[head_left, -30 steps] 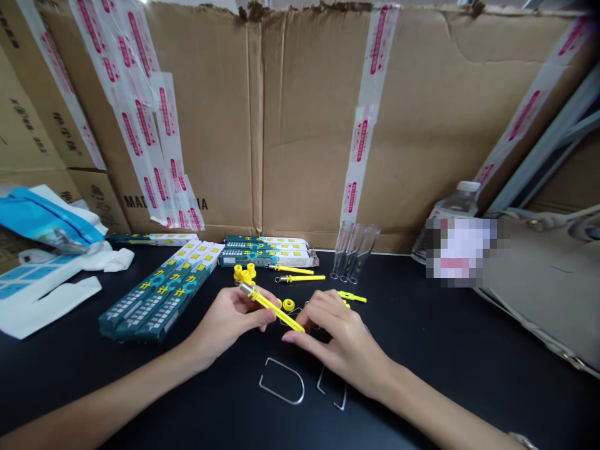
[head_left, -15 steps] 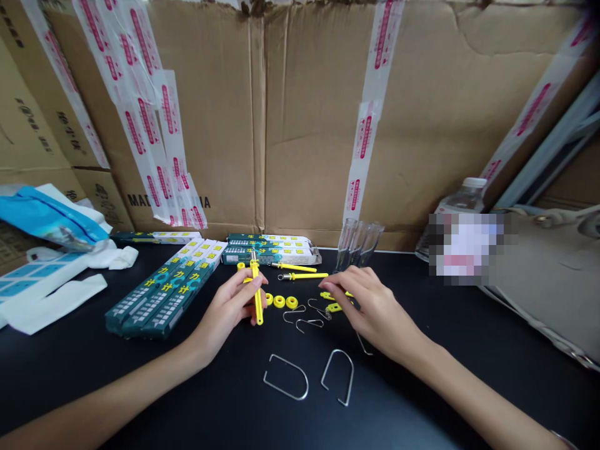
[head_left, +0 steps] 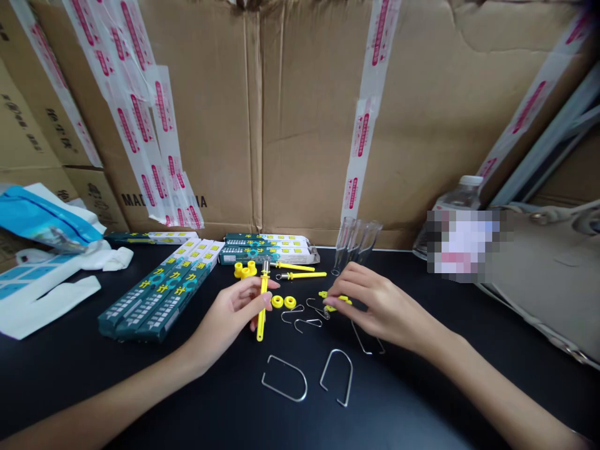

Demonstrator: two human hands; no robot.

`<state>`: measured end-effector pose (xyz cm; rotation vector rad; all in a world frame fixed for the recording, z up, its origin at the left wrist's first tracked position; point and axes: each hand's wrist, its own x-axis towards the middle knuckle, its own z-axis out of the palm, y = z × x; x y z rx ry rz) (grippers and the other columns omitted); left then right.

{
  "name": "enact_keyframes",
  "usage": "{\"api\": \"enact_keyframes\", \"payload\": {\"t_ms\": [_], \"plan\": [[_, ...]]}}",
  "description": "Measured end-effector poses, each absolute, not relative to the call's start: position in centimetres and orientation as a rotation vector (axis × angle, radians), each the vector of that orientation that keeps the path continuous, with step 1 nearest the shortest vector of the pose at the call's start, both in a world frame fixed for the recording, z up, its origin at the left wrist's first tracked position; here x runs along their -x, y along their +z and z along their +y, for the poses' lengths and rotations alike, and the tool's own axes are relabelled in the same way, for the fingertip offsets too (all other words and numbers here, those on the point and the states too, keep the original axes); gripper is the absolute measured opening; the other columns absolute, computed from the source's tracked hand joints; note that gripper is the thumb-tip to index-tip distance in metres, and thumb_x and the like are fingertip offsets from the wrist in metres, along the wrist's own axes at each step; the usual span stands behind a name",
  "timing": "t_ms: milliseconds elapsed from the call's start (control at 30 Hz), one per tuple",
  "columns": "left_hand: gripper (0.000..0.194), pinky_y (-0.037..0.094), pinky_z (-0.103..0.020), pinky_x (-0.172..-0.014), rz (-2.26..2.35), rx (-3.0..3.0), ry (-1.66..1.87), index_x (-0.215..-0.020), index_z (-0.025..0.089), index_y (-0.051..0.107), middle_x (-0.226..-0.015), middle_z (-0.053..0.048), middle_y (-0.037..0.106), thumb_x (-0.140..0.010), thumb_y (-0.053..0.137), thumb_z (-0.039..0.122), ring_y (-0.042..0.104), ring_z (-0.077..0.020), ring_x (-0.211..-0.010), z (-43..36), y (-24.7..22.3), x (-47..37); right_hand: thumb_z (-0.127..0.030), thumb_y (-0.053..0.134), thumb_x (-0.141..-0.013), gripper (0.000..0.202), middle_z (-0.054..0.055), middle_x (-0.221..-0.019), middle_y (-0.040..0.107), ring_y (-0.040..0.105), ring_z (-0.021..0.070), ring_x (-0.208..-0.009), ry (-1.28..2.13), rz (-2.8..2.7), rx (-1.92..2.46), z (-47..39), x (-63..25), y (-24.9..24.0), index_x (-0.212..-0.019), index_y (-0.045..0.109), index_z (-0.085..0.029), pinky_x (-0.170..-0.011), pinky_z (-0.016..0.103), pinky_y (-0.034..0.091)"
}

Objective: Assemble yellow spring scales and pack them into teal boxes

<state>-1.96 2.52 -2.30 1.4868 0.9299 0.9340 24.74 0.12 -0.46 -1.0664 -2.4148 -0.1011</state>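
Note:
My left hand (head_left: 244,303) pinches a yellow rod (head_left: 262,312) with a metal end on top, held upright and slightly tilted. At the right, the fingers of my right hand (head_left: 370,297) curl down around a small flat yellow piece (head_left: 338,304); the fingertips partly hide it. Just left of it, thin wire hooks (head_left: 308,323) lie on the black table. Between the hands are two yellow rings (head_left: 284,302). Two more yellow rods (head_left: 304,275) with metal ends lie behind them. Closer to me rest bent metal loops (head_left: 287,380), and another bent wire (head_left: 363,340) is partly under my right hand.
Green-and-white boxes (head_left: 157,294) lie at the left and back, near yellow caps (head_left: 244,270). Clear tubes (head_left: 356,242) stand behind my right hand. A bottle (head_left: 462,200) and a bag (head_left: 553,275) are at right, a blue packet (head_left: 51,215) at left. Cardboard (head_left: 309,125) forms the back wall.
My right hand has lowered onto the small yellow pieces. The left hand has shifted the rod slightly right and down, uncovering the yellow caps behind it.

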Motion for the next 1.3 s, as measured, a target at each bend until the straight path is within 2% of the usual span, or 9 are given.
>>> {"api": "enact_keyframes", "payload": {"t_ms": [133, 233, 333, 467, 700, 833, 1033, 1300], "plan": [[0.040, 0.043, -0.020, -0.051, 0.949, -1.479, 0.949, -0.107, 0.015, 0.067, -0.075, 0.000, 0.057, -0.080, 0.070, 0.045, 0.050, -0.0117, -0.063, 2.4, -2.2, 1.9, -0.041, 0.068, -0.087, 0.026, 0.007, -0.086, 0.067, 0.058, 0.0213, -0.083, 0.120, -2.429, 0.940, -1.3, -23.7, -0.3, -0.099, 0.073, -0.018, -0.076, 0.037, 0.048], [0.038, 0.043, -0.020, -0.050, 0.973, -1.452, 0.990, -0.104, 0.015, 0.067, -0.074, 0.000, 0.058, -0.078, 0.071, 0.043, 0.051, -0.0127, -0.063, 2.4, -2.0, 1.8, -0.042, 0.070, -0.084, 0.030, 0.006, -0.086, 0.065, 0.057, 0.0193, -0.077, 0.250, -2.493, 0.771, -2.5, -22.0, -0.8, -0.107, 0.075, -0.023, -0.069, 0.034, 0.047], [0.038, 0.044, -0.020, -0.049, 0.990, -1.436, 1.017, -0.103, 0.016, 0.068, -0.072, 0.001, 0.057, -0.077, 0.072, 0.043, 0.050, -0.0119, -0.060, 2.5, -2.0, 1.7, -0.045, 0.072, -0.081, 0.031, 0.006, -0.087, 0.066, 0.056, 0.0191, -0.076, 0.307, -2.545, 0.653, -3.1, -20.6, -1.5, -0.103, 0.077, -0.024, -0.071, 0.036, 0.047], [0.036, 0.043, -0.020, -0.049, 0.999, -1.448, 1.019, -0.101, 0.016, 0.069, -0.072, 0.000, 0.058, -0.078, 0.072, 0.043, 0.051, -0.0129, -0.061, 2.6, -2.1, 1.7, -0.039, 0.067, -0.087, 0.027, 0.006, -0.095, 0.071, 0.059, 0.0216, -0.086, 0.247, -2.578, 0.732, -2.9, -20.2, -2.0, -0.106, 0.075, -0.022, -0.084, 0.040, 0.047], [0.033, 0.042, -0.020, -0.050, 1.018, -1.486, 0.982, -0.103, 0.016, 0.068, -0.074, 0.000, 0.057, -0.081, 0.068, 0.042, 0.051, -0.0130, -0.063, 2.6, -2.3, 1.9, -0.031, 0.066, -0.089, 0.027, 0.005, -0.107, 0.073, 0.060, 0.0211, -0.095, 0.232, -2.458, 0.913, -1.4, -22.7, -0.8, -0.115, 0.070, -0.022, -0.087, 0.040, 0.049], [0.034, 0.040, -0.020, -0.050, 1.011, -1.513, 0.968, -0.104, 0.017, 0.068, -0.074, 0.000, 0.057, -0.082, 0.067, 0.043, 0.051, -0.0135, -0.064, 2.5, -2.5, 2.0, -0.028, 0.068, -0.087, 0.022, 0.006, -0.092, 0.073, 0.060, 0.0221, -0.088, 0.130, -2.409, 1.098, 0.0, -25.1, -0.3, -0.106, 0.073, -0.019, -0.081, 0.041, 0.050], [0.034, 0.040, -0.020, -0.048, 1.014, -1.497, 0.972, -0.102, 0.018, 0.070, -0.073, 0.000, 0.058, -0.080, 0.070, 0.044, 0.051, -0.0138, -0.062, 2.7, -2.5, 2.0, -0.035, 0.072, -0.084, 0.024, 0.007, -0.090, 0.073, 0.061, 0.0231, -0.087, 0.127, -2.455, 1.108, 0.7, -25.9, -1.0, -0.103, 0.075, -0.021, -0.082, 0.043, 0.051], [0.032, 0.040, -0.020, -0.046, 0.985, -1.497, 0.986, -0.100, 0.019, 0.071, -0.071, 0.000, 0.056, -0.080, 0.069, 0.044, 0.049, -0.0126, -0.056, 3.0, -3.0, 2.0, -0.025, 0.068, -0.087, 0.010, 0.005, -0.085, 0.073, 0.061, 0.0211, -0.084, 0.185, -2.406, 1.010, 0.7, -24.9, -1.7, -0.094, 0.075, -0.021, -0.077, 0.039, 0.054]]}}
